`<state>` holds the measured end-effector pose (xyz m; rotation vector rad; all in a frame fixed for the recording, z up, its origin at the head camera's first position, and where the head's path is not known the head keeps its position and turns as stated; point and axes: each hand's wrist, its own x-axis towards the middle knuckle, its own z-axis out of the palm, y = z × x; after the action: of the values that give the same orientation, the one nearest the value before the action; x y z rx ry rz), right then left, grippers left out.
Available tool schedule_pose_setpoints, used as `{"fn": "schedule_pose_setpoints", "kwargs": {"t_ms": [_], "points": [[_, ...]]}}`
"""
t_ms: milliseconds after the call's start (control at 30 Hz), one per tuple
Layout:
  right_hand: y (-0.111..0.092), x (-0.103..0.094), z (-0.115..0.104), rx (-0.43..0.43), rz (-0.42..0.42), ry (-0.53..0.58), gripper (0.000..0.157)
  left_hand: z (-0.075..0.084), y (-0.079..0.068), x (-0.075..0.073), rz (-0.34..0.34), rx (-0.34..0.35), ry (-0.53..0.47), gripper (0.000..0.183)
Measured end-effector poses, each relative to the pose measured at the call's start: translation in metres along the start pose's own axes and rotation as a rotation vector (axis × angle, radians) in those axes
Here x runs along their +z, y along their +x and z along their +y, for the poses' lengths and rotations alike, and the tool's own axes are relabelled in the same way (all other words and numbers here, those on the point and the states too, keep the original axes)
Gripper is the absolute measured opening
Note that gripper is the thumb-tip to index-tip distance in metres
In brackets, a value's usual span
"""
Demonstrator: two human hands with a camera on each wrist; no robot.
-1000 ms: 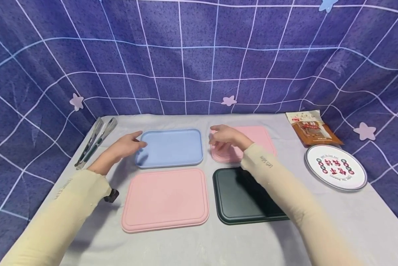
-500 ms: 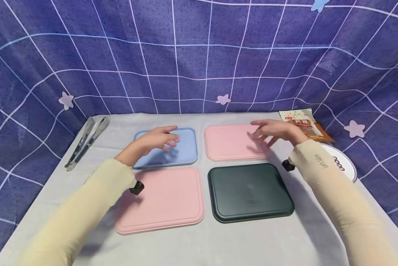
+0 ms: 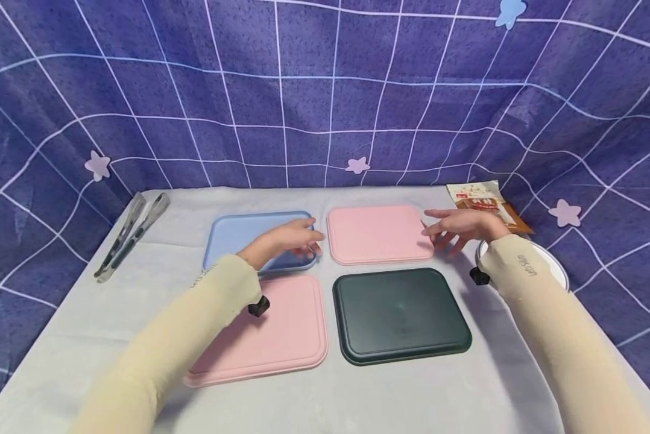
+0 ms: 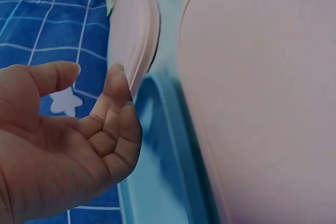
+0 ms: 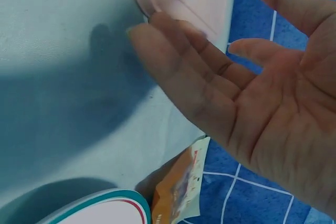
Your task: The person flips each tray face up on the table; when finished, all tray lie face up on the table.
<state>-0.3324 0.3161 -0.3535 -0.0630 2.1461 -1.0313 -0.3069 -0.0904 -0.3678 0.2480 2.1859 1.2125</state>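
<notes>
In the head view my left hand (image 3: pixel 289 237) hovers over the right end of a shallow blue tray (image 3: pixel 238 232). Its fingers are loosely bent and hold nothing; in the left wrist view the palm and the blue tray's rim (image 4: pixel 181 129) show. My right hand (image 3: pixel 460 226) is held at the right edge of the far pink board-like slab (image 3: pixel 376 235), fingers spread and holding nothing. Whether its fingertips touch that edge I cannot tell. Nearer to me lie a larger pink slab (image 3: pixel 295 331), partly under my left sleeve, and a dark green one (image 3: pixel 403 313).
Two pairs of tongs (image 3: pixel 132 235) lie at the table's left edge. A brown food packet (image 3: pixel 479 196) lies at the back right, with a round white plate (image 3: pixel 555 265) partly behind my right sleeve. A blue-purple checked curtain (image 3: pixel 303 96) hangs behind the table.
My left hand has moved right, from the blue tray's left edge across to its right end. My right hand went from the far pink slab's left side to its right edge. The view shifted slightly.
</notes>
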Motion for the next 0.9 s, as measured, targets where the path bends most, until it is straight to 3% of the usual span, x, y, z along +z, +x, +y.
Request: {"fn": "schedule_pose_setpoints", "kwargs": {"t_ms": [267, 500, 667, 900], "points": [[0.013, 0.007, 0.005, 0.064, -0.01, 0.002, 0.096, 0.007, 0.011, 0.02, -0.067, -0.12, -0.002, 0.085], [0.02, 0.008, 0.005, 0.069, 0.006, -0.001, 0.095, 0.014, 0.016, 0.024, -0.089, -0.142, 0.077, 0.029], [0.022, 0.008, 0.007, 0.063, 0.011, 0.001, 0.094, 0.016, 0.019, 0.027, -0.11, -0.138, 0.069, 0.024], [0.02, 0.011, 0.007, 0.064, 0.026, -0.017, 0.093, 0.016, 0.022, 0.028, -0.086, -0.157, 0.067, 0.022]]}}
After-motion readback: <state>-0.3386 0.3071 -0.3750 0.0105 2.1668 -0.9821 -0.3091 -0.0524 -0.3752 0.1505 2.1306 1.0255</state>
